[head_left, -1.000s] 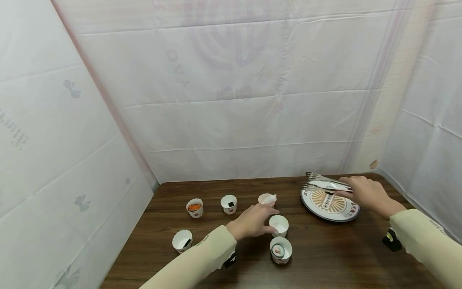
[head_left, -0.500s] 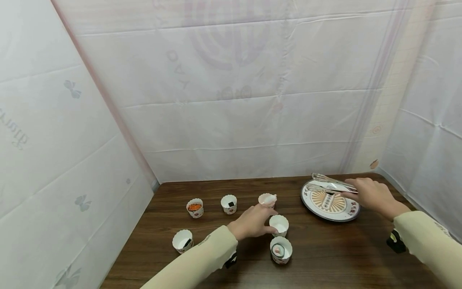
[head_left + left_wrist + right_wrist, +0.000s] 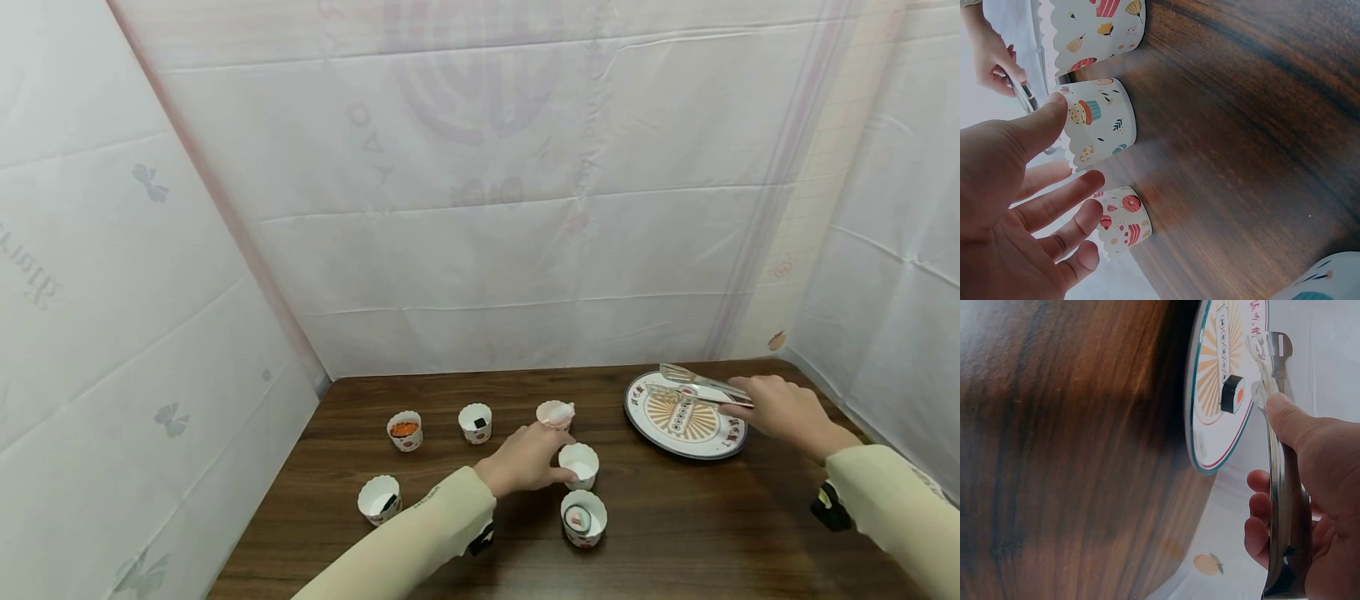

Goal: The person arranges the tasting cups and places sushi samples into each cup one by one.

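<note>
My left hand (image 3: 527, 460) holds a white paper cup (image 3: 579, 467) between thumb and fingers; the left wrist view shows its muffin print (image 3: 1094, 119). A second paper cup (image 3: 583, 518) with a sushi roll (image 3: 577, 520) inside stands just in front of it. Above the plate (image 3: 720, 437), my right hand (image 3: 780, 412) grips metal tongs (image 3: 712, 390), their tips spread apart. In the right wrist view, a small sushi roll (image 3: 1232, 394) with a dark wrap and orange centre sits on the plate, below the tongs' tips.
Behind my left hand is a pinkish cup (image 3: 555, 414) with something white in it. Farther left stand a cup of orange bits (image 3: 405, 431) and two cups with dark pieces, one at the back (image 3: 476, 423), one nearer (image 3: 379, 500). White cloth (image 3: 450, 250) hangs behind the table.
My right hand and the tongs have shifted to the right over the plate, uncovering more of its left side. The left hand has stayed at its cup.
</note>
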The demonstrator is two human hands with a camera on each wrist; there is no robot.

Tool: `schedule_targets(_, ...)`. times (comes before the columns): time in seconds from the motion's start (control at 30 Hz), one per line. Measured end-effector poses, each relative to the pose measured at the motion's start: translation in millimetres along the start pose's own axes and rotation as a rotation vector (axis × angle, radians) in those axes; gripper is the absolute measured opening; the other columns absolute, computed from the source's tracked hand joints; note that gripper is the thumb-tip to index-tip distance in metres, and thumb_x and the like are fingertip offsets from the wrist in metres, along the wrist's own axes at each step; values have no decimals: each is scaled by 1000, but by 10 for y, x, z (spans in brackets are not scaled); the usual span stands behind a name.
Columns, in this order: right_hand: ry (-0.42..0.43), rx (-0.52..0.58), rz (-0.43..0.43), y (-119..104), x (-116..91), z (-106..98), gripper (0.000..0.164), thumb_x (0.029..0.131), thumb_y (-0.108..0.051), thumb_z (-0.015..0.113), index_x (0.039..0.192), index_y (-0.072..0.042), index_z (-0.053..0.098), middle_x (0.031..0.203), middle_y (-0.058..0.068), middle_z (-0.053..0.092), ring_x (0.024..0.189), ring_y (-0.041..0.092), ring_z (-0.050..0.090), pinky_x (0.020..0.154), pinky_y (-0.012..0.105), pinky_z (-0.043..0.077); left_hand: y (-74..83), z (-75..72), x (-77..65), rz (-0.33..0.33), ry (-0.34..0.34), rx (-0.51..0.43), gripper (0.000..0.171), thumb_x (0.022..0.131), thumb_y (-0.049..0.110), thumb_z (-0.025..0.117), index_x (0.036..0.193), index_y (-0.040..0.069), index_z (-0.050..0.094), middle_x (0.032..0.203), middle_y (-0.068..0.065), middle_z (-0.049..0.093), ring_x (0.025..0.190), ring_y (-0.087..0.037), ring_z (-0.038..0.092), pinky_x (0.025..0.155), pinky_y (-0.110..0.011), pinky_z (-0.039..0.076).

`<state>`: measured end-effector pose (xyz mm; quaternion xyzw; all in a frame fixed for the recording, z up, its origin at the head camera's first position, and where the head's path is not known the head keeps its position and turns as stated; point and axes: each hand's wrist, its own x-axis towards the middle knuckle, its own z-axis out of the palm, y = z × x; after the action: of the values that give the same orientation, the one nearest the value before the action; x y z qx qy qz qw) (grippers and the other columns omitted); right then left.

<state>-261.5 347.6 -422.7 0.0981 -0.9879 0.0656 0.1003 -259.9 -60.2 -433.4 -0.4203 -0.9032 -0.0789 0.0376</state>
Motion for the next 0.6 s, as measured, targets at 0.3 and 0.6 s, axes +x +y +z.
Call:
schedule_targets(0.3,-11,11,35,107,-80,50,65,93,-45,74,130,7,63,121,33,65,98,53,65,57,55,52,12,14,-10,-9,14,-2,39,87,39,84,116,15,75,112,7,73,92,-5,66,72,-23,52)
schedule_targets(0.6,-12,11,60,190,-142,53,61,92,-44,75,126,6,65,117,32,67,96,52,65,56,56,51,12,20,-6,-16,13,-3,39,87,39,84,117,15,75,114,7,73,93,-7,68,73,-25,53)
